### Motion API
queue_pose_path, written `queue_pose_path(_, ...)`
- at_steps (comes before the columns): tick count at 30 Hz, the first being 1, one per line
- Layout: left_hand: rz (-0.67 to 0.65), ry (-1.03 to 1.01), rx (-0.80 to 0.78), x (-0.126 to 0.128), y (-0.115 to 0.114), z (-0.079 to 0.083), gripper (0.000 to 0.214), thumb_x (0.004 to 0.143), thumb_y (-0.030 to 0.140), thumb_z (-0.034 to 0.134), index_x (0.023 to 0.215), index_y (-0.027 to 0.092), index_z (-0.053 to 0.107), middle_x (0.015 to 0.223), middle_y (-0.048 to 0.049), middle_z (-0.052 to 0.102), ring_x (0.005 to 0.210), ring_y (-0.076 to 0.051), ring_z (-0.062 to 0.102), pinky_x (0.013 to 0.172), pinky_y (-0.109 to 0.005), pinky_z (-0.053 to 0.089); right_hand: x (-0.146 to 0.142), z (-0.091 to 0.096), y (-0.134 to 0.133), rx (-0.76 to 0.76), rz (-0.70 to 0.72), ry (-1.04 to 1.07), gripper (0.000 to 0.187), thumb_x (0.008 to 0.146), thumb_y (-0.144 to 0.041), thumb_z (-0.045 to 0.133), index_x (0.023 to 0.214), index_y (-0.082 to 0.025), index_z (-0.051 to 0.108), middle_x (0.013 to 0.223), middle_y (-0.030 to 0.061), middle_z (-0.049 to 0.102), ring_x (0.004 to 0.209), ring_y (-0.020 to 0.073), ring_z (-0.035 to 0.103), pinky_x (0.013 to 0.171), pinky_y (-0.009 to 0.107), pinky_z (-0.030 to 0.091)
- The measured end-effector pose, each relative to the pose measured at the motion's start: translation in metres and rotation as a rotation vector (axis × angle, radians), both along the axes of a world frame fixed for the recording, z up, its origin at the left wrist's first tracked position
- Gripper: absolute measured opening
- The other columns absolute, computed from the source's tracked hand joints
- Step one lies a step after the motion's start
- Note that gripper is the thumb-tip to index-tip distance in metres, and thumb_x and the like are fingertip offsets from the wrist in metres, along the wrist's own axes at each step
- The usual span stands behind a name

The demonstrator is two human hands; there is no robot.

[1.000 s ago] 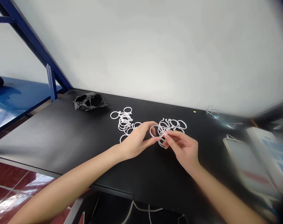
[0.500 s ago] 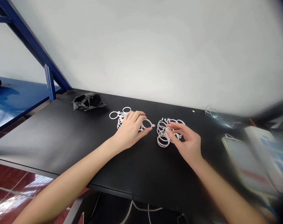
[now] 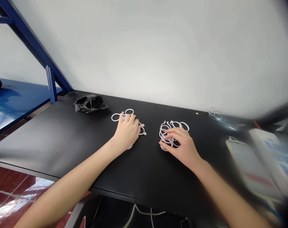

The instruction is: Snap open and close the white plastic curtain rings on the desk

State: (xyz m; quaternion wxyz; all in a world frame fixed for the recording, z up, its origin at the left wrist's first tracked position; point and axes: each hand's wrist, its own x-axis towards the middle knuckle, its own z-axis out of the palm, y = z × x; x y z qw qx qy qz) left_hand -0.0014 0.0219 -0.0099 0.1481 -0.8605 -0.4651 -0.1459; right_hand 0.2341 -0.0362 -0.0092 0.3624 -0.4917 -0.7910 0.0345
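Two piles of white curtain rings with small knobbed ends lie on the black table (image 3: 144, 171). My left hand (image 3: 126, 131) rests palm down over the left pile of rings (image 3: 115, 117), fingers spread. It hides most of that pile; a few rings show behind it, and ring ends stick out beside the thumb. At the right pile of rings (image 3: 166, 129), my right hand (image 3: 183, 142) has its thumb and fingertips closed around rings at the pile's near left side. How many rings lie between those fingertips is hidden.
A crumpled black plastic bag (image 3: 90, 104) lies at the back left. To the right are a phone (image 3: 250, 167), a white box (image 3: 272, 158) and a clear plastic wrapper (image 3: 225, 122). A white wall (image 3: 158, 57) rises behind the table; cables (image 3: 144, 212) hang below its front edge.
My left hand has drawn left over its pile, and the ring by its thumb has moved left with it. My right hand has come down and left onto the right pile.
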Motion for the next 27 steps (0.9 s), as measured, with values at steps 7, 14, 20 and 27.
queue_pose_path(7,-0.208,-0.353,-0.184,0.011,-0.010,0.016,0.027,0.100,0.026,0.040,0.111,0.015,0.062,0.116,-0.0113,0.064,0.111,-0.027,0.055,0.110,-0.055,0.029,-0.006,0.008,-0.005,0.127,0.002,0.093,0.018,0.082,-0.012,0.068,0.069,-0.021,0.060,0.089,0.0059,0.071,0.085,0.0233,0.065,0.076,0.042,0.052)
queue_pose_path(14,-0.411,-0.983,-1.004,0.033,-0.040,0.023,0.030,0.097,0.042,0.047,0.101,0.017,0.062,0.089,-0.0038,0.063,0.078,-0.015,0.058,0.071,-0.027,0.047,-0.020,0.021,-0.018,0.393,0.134,0.124,0.020,0.076,-0.002,0.072,0.077,-0.020,0.064,0.095,0.0086,0.070,0.084,0.0216,0.065,0.069,0.037,0.053)
queue_pose_path(20,-0.482,-1.165,-1.246,0.034,-0.039,0.025,0.034,0.097,0.041,0.046,0.077,0.016,0.054,0.078,-0.0010,0.056,0.076,-0.013,0.054,0.072,-0.025,0.046,-0.020,0.013,-0.021,0.347,0.205,0.188,0.028,0.077,-0.017,0.076,0.102,-0.021,0.066,0.112,0.0133,0.066,0.098,0.0282,0.065,0.079,0.046,0.055)
queue_pose_path(27,-0.550,-1.415,-1.572,0.024,-0.026,0.030,0.034,0.097,0.037,0.045,0.069,0.018,0.040,0.076,-0.0010,0.057,0.070,-0.013,0.056,0.075,-0.030,0.048,-0.017,0.007,-0.023,-0.048,0.190,0.464,0.055,0.079,-0.021,0.073,0.131,-0.026,0.053,0.129,0.0122,0.061,0.118,0.0305,0.059,0.090,0.048,0.056)
